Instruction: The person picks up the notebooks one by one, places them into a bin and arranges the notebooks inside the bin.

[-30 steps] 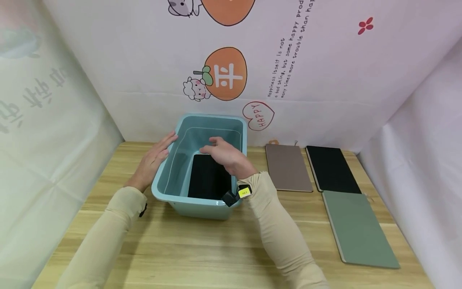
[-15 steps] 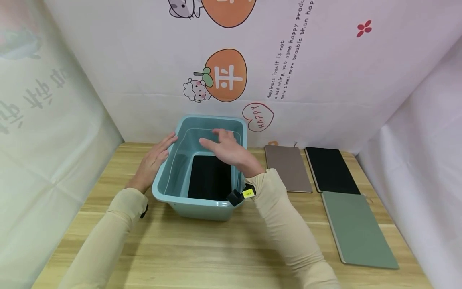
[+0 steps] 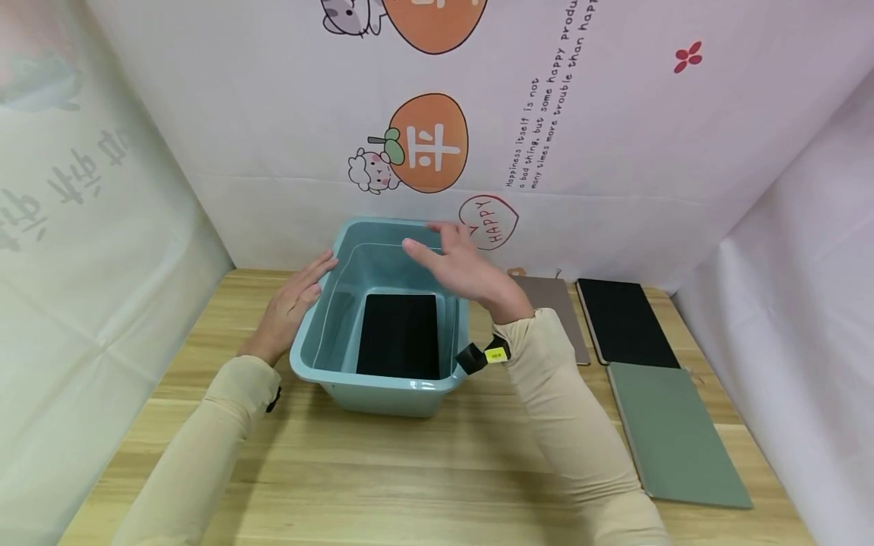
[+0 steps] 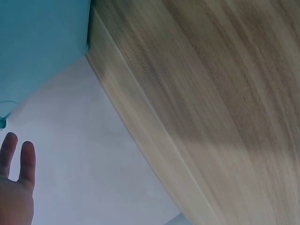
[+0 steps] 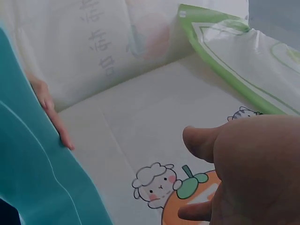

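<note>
A blue plastic bin stands on the wooden table, with a black notebook lying flat on its floor. My left hand rests against the bin's left side, fingers straight along the rim. Over the bin's right rim hovers my right hand, thumb and fingers apart and nothing between them. In the right wrist view the thumb of that hand is spread, and the left hand shows on the bin's far rim. Two fingers of the left hand appear at the edge of the left wrist view.
Right of the bin lie a brown notebook, partly behind the right wrist, another black notebook and a green notebook. A printed white sheet hangs right behind the bin. The wooden table extends in front.
My right hand has risen from inside the bin and moved right to above its right rim, uncovering the whole black notebook. The left hand has stayed on the bin's side.
</note>
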`<state>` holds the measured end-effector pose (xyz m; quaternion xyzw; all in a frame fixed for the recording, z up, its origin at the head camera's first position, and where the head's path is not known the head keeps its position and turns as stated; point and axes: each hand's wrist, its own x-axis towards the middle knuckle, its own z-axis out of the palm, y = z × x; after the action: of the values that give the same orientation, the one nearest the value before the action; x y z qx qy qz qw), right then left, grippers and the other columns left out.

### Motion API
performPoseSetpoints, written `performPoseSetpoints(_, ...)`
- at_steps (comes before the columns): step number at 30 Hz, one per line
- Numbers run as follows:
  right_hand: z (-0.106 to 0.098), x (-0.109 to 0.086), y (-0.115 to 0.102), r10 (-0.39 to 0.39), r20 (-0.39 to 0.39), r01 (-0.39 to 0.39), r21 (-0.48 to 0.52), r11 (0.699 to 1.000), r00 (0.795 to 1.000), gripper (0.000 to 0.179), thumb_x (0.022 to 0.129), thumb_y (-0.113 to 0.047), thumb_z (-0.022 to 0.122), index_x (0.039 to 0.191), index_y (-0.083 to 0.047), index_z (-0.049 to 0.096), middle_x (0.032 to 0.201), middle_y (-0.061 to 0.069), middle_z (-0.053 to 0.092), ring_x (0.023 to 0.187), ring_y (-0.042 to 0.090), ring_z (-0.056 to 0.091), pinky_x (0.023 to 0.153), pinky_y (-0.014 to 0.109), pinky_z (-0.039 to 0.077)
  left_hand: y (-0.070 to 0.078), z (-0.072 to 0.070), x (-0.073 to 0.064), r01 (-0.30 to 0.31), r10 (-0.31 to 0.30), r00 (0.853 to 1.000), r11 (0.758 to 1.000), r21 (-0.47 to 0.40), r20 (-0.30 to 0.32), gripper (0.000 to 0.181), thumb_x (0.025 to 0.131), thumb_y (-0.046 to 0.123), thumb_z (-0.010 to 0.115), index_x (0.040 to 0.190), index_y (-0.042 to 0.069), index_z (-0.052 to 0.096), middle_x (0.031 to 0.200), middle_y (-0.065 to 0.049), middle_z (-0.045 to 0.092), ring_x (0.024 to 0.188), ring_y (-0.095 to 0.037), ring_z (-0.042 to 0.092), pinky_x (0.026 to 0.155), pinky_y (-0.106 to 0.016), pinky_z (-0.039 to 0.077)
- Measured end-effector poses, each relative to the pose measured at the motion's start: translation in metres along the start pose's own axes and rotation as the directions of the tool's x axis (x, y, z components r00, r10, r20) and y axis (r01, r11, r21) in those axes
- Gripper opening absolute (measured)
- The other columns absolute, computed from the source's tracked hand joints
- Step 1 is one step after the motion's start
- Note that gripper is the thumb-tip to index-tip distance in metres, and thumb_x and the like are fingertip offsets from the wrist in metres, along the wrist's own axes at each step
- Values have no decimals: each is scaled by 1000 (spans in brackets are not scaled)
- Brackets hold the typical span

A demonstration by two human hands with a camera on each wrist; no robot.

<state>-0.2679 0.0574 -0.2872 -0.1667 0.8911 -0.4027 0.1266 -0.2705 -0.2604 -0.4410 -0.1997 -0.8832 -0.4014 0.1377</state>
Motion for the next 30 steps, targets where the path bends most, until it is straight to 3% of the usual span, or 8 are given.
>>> performPoseSetpoints(5, -13, -3, 8, -9, -20, 9, -44, 999, 1000, 81, 104, -59, 42, 163, -12, 14, 169, 14, 3, 156, 30, 8, 126, 57, 21, 0, 0, 0, -2, 2, 1000, 1000, -4, 4, 46, 112, 33, 32, 157, 34, 40, 169, 14, 27, 158, -21, 24, 123, -64, 21)
performPoseSetpoints(11, -29, -6, 24, -2, -53, -3, -93, 996, 999, 83, 103, -62, 40, 164, -12, 13, 170, 14, -1, 156, 33, 11, 126, 59, 20, 1, -1, -1, 7, -7, 1000, 1000, -11, 8, 45, 112, 34, 33, 157, 35, 41, 168, 16, 27, 158, -19, 23, 123, -63, 21)
performPoseSetpoints(15, -36, -7, 35, 20, -98, -32, -126, 991, 995, 84, 103, -62, 39, 164, -11, 13, 170, 14, -1, 157, 35, 4, 126, 61, 18, 1, -2, -1, 7, -7, 1000, 1000, -5, 1, 45, 111, 35, 35, 156, 38, 41, 168, 18, 28, 158, -19, 24, 123, -63, 22)
performPoseSetpoints(22, -40, -9, 52, 38, -146, -65, -179, 982, 989, 83, 102, -62, 41, 165, -15, 13, 171, 16, -4, 158, 39, -3, 123, 68, 16, 1, -3, -1, -4, 4, 1000, 1000, 8, -11, 45, 111, 35, 38, 155, 38, 42, 167, 17, 29, 157, -25, 27, 122, -65, 23)
performPoseSetpoints(30, -40, -11, 68, 76, -197, -127, -261, 957, 977, 87, 101, -67, 38, 165, -15, 9, 172, 17, -7, 158, 42, -5, 122, 72, 12, 1, -1, -1, 0, 0, 1000, 1000, 7, -16, 45, 111, 36, 37, 155, 37, 43, 167, 18, 29, 157, -22, 27, 122, -64, 23)
